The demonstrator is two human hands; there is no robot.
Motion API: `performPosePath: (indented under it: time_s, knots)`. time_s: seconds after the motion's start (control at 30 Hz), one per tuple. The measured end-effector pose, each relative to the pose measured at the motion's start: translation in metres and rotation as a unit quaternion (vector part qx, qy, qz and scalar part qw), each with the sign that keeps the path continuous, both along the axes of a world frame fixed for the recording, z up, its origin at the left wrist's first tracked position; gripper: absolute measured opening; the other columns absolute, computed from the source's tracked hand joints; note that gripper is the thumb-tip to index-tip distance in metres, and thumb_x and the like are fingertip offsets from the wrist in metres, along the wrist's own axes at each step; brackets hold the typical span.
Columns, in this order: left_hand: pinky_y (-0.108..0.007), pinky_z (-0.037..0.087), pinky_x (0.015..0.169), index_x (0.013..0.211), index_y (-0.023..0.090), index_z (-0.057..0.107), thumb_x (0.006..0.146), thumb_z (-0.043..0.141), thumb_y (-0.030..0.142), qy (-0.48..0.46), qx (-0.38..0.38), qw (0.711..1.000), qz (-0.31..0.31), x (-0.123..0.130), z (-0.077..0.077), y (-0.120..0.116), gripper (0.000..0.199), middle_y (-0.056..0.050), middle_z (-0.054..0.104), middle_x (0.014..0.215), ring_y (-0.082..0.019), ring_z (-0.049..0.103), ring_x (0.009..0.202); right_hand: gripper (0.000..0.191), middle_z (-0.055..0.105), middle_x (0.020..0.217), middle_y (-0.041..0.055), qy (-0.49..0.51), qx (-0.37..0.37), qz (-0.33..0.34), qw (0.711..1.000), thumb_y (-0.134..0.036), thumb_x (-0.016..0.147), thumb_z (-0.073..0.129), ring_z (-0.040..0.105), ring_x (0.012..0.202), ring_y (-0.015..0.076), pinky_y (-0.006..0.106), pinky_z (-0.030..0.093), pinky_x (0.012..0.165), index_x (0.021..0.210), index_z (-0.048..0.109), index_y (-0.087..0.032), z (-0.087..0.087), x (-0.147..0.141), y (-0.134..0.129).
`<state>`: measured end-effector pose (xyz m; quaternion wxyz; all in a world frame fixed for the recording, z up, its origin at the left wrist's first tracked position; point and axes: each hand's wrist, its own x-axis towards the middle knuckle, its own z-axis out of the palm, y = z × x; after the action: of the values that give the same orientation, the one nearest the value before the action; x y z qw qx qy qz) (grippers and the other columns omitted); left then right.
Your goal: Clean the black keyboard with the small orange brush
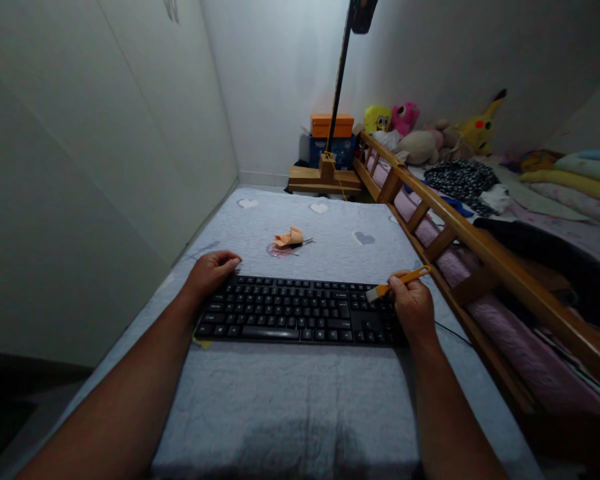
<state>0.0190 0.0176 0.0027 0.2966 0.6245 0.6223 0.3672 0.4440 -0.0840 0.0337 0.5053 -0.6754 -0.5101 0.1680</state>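
A black keyboard [300, 310] lies flat on a light blue quilted cover [300, 393]. My right hand [414, 303] is closed round the yellow handle of a small brush [397, 283], whose pale bristles touch or hover just over the keys at the right part of the keyboard. At the keyboard's upper left corner is my left hand [215, 270], fingers curled together against the edge; whether they pinch the edge is hard to see. Beyond the keyboard lie a crumpled orange cloth [289, 237] and some thin metal sticks [307, 241].
A wooden bed rail [445, 207] runs along the right side, with soft toys [420, 143] and bedding behind it. White cabinet panels [145, 133] stand at the left. At the back are an orange box [331, 125] and a stand on a wooden base [325, 175]. A cable trails right.
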Motion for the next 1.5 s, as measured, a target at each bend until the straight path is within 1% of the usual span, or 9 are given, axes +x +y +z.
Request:
performPosePath:
  time_s: [0.2,0.37,0.47,0.67,0.87,1.03,1.2,1.33,1.5]
  knots:
    - [-0.035,0.052,0.075,0.079,0.019,0.075,0.067,0.065,0.051,-0.003,0.000,1.000,0.002,0.0023,0.0030,-0.0015,0.036,-0.003,0.074,0.075,-0.024,0.066,0.074,0.030,0.054,0.056,-0.0012,-0.018,-0.024,0.018,0.999,-0.049,0.078,0.055,0.052,0.057,0.0184,0.030,0.040,0.060,0.070,0.063,-0.021,0.0049,-0.0007,-0.0004]
    - [-0.033,0.051,0.070,0.080,0.018,0.075,0.067,0.067,0.052,-0.017,-0.007,1.000,0.005,0.0024,0.0027,-0.0025,0.037,-0.003,0.073,0.073,-0.022,0.064,0.070,0.028,0.050,0.054,-0.0020,-0.007,-0.029,0.023,0.999,-0.047,0.076,0.056,0.049,0.055,0.0171,0.029,0.038,0.056,0.068,0.061,-0.022,0.0078,-0.0018,-0.0017]
    - [-0.032,0.050,0.066,0.080,0.019,0.075,0.067,0.068,0.054,-0.023,-0.010,1.000,0.003,0.0013,0.0010,-0.0021,0.039,-0.002,0.072,0.071,-0.022,0.064,0.068,0.027,0.049,0.054,-0.0026,0.000,-0.030,0.023,0.999,-0.047,0.077,0.056,0.048,0.054,0.0166,0.029,0.038,0.056,0.068,0.061,-0.022,0.0072,-0.0021,-0.0022]
    - [-0.032,0.049,0.067,0.081,0.019,0.075,0.066,0.068,0.055,-0.029,-0.011,1.000,0.002,0.0018,0.0009,-0.0017,0.039,-0.003,0.072,0.073,-0.021,0.064,0.068,0.029,0.050,0.056,-0.0035,0.018,-0.011,0.014,1.000,-0.049,0.080,0.057,0.049,0.055,0.0169,0.029,0.040,0.059,0.074,0.062,-0.021,0.0053,-0.0023,-0.0020]
    - [-0.031,0.049,0.067,0.080,0.019,0.074,0.065,0.069,0.054,-0.037,-0.024,0.999,0.009,0.0053,0.0052,-0.0047,0.039,-0.002,0.071,0.071,-0.021,0.064,0.068,0.030,0.053,0.057,-0.0020,-0.007,-0.017,0.021,1.000,-0.049,0.079,0.056,0.052,0.057,0.0178,0.030,0.041,0.061,0.071,0.062,-0.021,0.0055,-0.0010,-0.0010]
    - [-0.033,0.050,0.067,0.079,0.019,0.075,0.065,0.068,0.053,-0.027,-0.014,1.000,0.008,0.0059,0.0082,-0.0059,0.037,-0.003,0.073,0.071,-0.022,0.064,0.069,0.025,0.051,0.055,-0.0026,0.030,-0.032,0.047,0.998,-0.045,0.077,0.058,0.048,0.053,0.0162,0.028,0.039,0.055,0.071,0.062,-0.021,0.0035,0.0004,-0.0006]
    - [-0.033,0.050,0.066,0.078,0.020,0.075,0.066,0.068,0.053,-0.016,-0.005,1.000,0.001,0.0046,0.0066,-0.0054,0.036,-0.003,0.073,0.071,-0.023,0.064,0.069,0.026,0.047,0.052,-0.0041,0.054,-0.037,0.044,0.997,-0.047,0.077,0.059,0.043,0.049,0.0141,0.027,0.034,0.051,0.070,0.060,-0.021,0.0054,-0.0024,-0.0019]
    - [-0.031,0.049,0.065,0.081,0.019,0.076,0.067,0.067,0.053,-0.016,-0.010,1.000,0.003,0.0028,0.0023,-0.0034,0.038,-0.002,0.072,0.071,-0.020,0.062,0.066,0.027,0.048,0.054,-0.0043,0.060,-0.029,0.037,0.997,-0.048,0.078,0.059,0.044,0.051,0.0142,0.028,0.036,0.053,0.071,0.060,-0.021,0.0060,-0.0039,-0.0021]
    - [-0.032,0.050,0.067,0.080,0.019,0.075,0.067,0.068,0.055,-0.013,-0.007,1.000,0.000,0.0017,0.0015,-0.0020,0.038,-0.003,0.073,0.073,-0.022,0.064,0.069,0.029,0.051,0.059,-0.0033,0.030,-0.011,0.017,0.999,-0.049,0.081,0.058,0.050,0.059,0.0166,0.029,0.040,0.061,0.074,0.062,-0.021,0.0041,-0.0029,-0.0016]
